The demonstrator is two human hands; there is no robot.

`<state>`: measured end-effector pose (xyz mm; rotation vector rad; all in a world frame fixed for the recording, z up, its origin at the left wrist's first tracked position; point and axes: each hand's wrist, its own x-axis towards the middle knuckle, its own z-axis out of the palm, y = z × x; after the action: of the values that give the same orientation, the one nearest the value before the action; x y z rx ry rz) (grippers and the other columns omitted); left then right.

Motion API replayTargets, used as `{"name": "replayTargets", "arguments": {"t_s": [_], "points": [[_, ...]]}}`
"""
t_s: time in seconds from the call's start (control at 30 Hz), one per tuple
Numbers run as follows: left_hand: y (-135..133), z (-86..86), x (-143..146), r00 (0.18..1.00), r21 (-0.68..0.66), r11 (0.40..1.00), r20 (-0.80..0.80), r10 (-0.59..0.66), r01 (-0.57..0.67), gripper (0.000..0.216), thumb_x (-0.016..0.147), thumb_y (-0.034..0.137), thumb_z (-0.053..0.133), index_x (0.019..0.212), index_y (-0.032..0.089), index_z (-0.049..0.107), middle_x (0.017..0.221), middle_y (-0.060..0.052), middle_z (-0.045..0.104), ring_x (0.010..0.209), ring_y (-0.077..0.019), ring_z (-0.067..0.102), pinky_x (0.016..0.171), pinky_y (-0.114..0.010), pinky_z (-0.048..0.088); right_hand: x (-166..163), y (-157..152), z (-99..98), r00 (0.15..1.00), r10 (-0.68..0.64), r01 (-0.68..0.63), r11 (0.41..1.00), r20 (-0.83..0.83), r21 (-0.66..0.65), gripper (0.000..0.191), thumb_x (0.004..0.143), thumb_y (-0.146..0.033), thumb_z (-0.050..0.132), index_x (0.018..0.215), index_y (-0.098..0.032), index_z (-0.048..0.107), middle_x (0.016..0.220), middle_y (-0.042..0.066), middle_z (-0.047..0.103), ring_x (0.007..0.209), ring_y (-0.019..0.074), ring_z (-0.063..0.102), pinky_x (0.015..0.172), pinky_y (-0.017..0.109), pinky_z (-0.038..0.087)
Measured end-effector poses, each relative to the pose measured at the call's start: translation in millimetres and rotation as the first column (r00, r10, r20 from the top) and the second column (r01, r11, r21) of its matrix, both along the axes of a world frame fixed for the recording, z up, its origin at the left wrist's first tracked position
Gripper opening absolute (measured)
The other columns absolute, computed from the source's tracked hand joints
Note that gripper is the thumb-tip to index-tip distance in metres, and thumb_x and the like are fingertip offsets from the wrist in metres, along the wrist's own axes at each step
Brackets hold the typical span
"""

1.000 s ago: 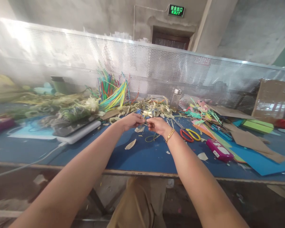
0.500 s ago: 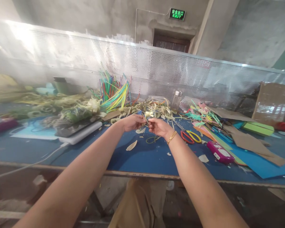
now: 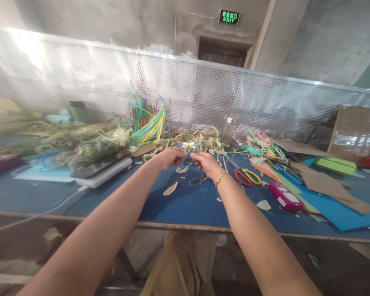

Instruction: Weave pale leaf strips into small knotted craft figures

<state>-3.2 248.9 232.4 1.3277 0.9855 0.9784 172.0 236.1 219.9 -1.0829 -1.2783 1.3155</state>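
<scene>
My left hand and my right hand meet above the blue table, fingertips pinched a small gap apart. Between them is a small blue-and-cream piece, too small and blurred to name its kind; both hands seem to grip it. Just behind lies a heap of dried husk-like strips. Under my hands a thin greenish loop of cord and a pale husk piece rest on the tabletop. Scissors with a red and a yellow handle lie to the right of my right wrist.
At the left are a white power bank-like slab with a cable and coloured stems. A glass bottle stands behind. To the right are a magenta box-like item, coloured paper and cardboard. A perforated metal screen borders the back.
My hands have shifted slightly and the fingers of the right hand have straightened a little. More of the blue-and-cream piece shows between them. The objects on the table stay put.
</scene>
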Motion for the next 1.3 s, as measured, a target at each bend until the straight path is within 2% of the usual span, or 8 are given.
{"name": "replayTargets", "arguments": {"t_s": [0.2,0.4,0.57,0.7,0.8,1.03,1.3], "points": [[-1.3,-3.0,2.7,0.994,0.079,0.997,-0.109,-0.001,0.010,0.024,0.062,0.027,0.075,0.059,0.017,0.052,0.056,0.002,0.049,0.050,-0.0077,0.042,0.048,-0.023,0.030,-3.0,0.4,-4.9,0.995,-0.036,0.026,0.995,0.095,0.098,0.021,0.062,-0.030,0.075,0.071,-0.015,0.065,0.056,-0.005,0.055,0.051,0.0063,0.043,0.048,0.020,0.030],[-3.1,-2.0,4.2,0.989,0.103,0.995,-0.144,0.019,-0.004,0.024,0.063,0.027,0.071,0.057,0.017,0.051,0.054,0.002,0.048,0.050,-0.0083,0.041,0.049,-0.024,0.030,-4.3,8.0,-12.7,0.983,-0.086,0.036,0.957,0.162,0.287,0.017,0.062,-0.029,0.072,0.072,-0.017,0.068,0.065,-0.003,0.064,0.061,0.0092,0.052,0.061,0.021,0.039],[-2.9,-2.5,4.3,0.989,0.096,0.995,-0.145,0.028,-0.014,0.026,0.063,0.030,0.074,0.059,0.017,0.052,0.056,0.002,0.049,0.051,-0.0080,0.042,0.050,-0.023,0.030,-3.6,12.0,-17.2,0.958,-0.144,0.044,0.929,0.249,0.368,0.013,0.066,-0.029,0.066,0.071,-0.017,0.068,0.061,-0.003,0.062,0.056,0.0090,0.049,0.057,0.021,0.037],[-0.5,-3.8,2.5,0.988,0.093,0.995,-0.152,-0.008,0.022,0.030,0.061,0.034,0.077,0.060,0.017,0.052,0.055,0.002,0.050,0.050,-0.0074,0.041,0.049,-0.023,0.028,-1.5,11.9,-16.6,0.943,-0.195,0.089,0.928,0.268,0.361,0.016,0.068,-0.033,0.065,0.069,-0.017,0.067,0.055,-0.005,0.055,0.050,0.0081,0.043,0.051,0.021,0.033],[0.5,-4.3,1.8,0.989,0.109,0.994,-0.149,-0.012,0.029,0.028,0.060,0.033,0.077,0.060,0.017,0.054,0.056,0.003,0.049,0.048,-0.0063,0.039,0.049,-0.023,0.027,-1.1,11.0,-15.4,0.954,-0.176,0.096,0.946,0.244,0.310,0.019,0.068,-0.035,0.066,0.070,-0.017,0.067,0.053,-0.005,0.053,0.048,0.0078,0.040,0.048,0.021,0.033],[0.0,-4.5,2.6,0.986,0.138,0.990,-0.163,-0.015,0.038,0.029,0.062,0.033,0.074,0.058,0.017,0.050,0.054,0.003,0.046,0.047,-0.0064,0.036,0.047,-0.023,0.022,-3.1,6.1,-12.8,0.954,-0.158,0.075,0.948,0.256,0.308,0.022,0.066,-0.037,0.068,0.076,-0.016,0.069,0.056,-0.003,0.058,0.050,0.0088,0.045,0.047,0.021,0.036],[1.6,-5.5,1.8,0.987,0.121,0.992,-0.159,-0.019,0.038,0.032,0.062,0.035,0.076,0.059,0.016,0.050,0.054,0.002,0.048,0.047,-0.0060,0.038,0.048,-0.022,0.025,-2.7,8.5,-14.8,0.943,-0.181,0.082,0.939,0.279,0.333,0.020,0.067,-0.033,0.068,0.075,-0.016,0.069,0.060,-0.002,0.061,0.052,0.0091,0.048,0.050,0.021,0.038]]}}
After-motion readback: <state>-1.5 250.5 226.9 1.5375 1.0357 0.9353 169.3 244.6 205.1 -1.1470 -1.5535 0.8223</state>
